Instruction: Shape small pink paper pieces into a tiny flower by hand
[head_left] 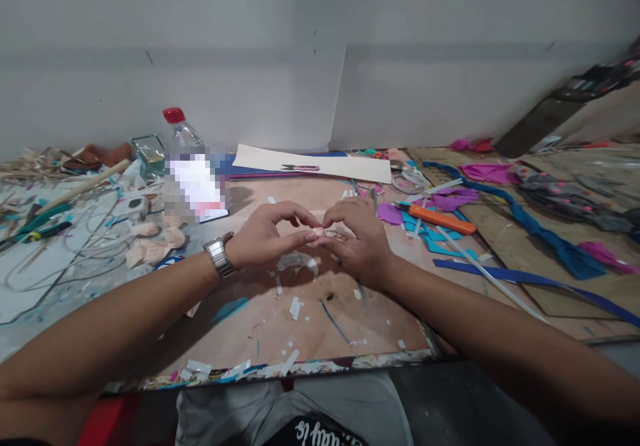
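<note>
Above the middle of the worktable, my left hand (265, 234) and my right hand (364, 236) meet at the fingertips. Between them is a small pale peach crumpled piece (319, 231), pinched by thumb and forefinger on each side. Its material, paper or cloth, is too small to make out, and the fingers cover part of it. Similar peach crumpled pieces (155, 245) lie to the left of my watch. Under my hands the wooden board (310, 323) carries white smears and small scraps.
Left stand a red-capped bottle (175, 116), a lit phone (197, 183) and green-handled pliers (43, 223). Thread snips (300, 167) rest on a white strip at the back. An orange cutter knife (443, 219), blue strips (530, 276) and purple scraps (453, 198) lie on the right.
</note>
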`<state>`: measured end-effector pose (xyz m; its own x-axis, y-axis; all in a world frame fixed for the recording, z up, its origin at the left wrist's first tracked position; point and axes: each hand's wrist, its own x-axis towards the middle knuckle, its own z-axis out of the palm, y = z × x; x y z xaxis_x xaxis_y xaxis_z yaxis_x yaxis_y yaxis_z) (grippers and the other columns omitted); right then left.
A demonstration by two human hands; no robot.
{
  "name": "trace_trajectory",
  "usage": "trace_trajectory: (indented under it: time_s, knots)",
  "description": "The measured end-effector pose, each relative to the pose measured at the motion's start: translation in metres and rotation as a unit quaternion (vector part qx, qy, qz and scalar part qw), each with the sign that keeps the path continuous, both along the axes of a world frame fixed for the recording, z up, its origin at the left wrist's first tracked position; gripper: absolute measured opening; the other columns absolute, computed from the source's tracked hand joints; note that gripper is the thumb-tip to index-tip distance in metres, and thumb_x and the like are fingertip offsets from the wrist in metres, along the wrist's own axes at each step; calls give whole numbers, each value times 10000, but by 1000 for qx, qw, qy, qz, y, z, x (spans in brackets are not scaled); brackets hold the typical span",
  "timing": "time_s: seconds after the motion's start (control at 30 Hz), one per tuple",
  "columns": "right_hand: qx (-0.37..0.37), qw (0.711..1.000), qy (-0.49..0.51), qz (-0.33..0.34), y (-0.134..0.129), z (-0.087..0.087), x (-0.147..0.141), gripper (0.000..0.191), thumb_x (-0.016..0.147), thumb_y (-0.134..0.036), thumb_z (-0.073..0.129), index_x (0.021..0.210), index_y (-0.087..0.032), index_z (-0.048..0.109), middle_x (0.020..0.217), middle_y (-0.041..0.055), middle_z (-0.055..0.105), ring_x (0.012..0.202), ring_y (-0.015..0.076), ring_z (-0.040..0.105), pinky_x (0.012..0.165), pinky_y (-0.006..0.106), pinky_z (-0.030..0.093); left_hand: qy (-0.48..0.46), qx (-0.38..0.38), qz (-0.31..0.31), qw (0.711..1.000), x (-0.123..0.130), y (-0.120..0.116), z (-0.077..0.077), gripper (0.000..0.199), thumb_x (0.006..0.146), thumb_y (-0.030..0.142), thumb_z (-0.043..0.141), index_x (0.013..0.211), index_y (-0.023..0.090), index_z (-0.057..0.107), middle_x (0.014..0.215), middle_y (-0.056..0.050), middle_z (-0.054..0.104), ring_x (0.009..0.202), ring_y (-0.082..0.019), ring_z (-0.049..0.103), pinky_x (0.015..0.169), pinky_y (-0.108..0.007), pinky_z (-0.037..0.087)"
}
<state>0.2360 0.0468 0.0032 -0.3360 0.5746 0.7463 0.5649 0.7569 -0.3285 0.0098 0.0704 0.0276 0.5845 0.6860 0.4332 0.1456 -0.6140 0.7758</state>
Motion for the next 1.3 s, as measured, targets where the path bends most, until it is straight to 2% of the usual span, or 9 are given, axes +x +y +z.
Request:
trace_trajectory:
  time_s: [0.3,0.43,0.57,0.73,1.03,1.3]
  knots:
    - [-14,1000,2,-3,1,-1,-2,477,914,-723,626,928,-246,634,882,33,723,888,239,642,925,437,400,7,4,-11,1000,0,0,-5,241,963,390,709,1066,175,748,1039,-87,789,924,-174,717,835,-318,552]
    - [-19,1000,5,-2,1,-1,-2,409,930,-645,674,1018,-247,641,935,40,729,917,246,655,906,433,421,-6,2,13,1000,1,2,-6,264,978,411,689,1072,166,724,1029,-89,776,911,-175,708,797,-304,546]
    - [-24,1000,3,-10,2,-2,-2,272,982,-509,673,1079,-258,637,976,45,734,936,247,665,909,438,445,-23,-5,36,999,1,7,-8,250,991,388,669,1085,161,716,1038,-94,762,932,-180,700,830,-312,550]
    - [-5,1000,-4,-7,3,-2,-1,133,1021,-389,624,1002,-258,644,955,46,742,945,247,673,910,451,456,-32,-2,41,999,0,9,-9,248,999,391,659,1078,163,717,1031,-87,762,922,-175,698,826,-306,552]
    - [1,1000,2,8,1,1,-3,125,1014,-338,632,935,-245,659,929,39,747,940,239,677,892,445,446,-13,8,39,999,0,7,-10,242,1008,374,650,1098,167,736,1042,-87,777,904,-167,697,798,-297,532]
    - [-12,1000,2,6,0,-2,-2,111,987,-324,668,917,-239,655,935,41,737,951,238,671,914,448,437,-2,13,44,999,0,4,-7,246,997,370,662,1093,177,781,1069,-84,811,951,-182,740,870,-310,562]
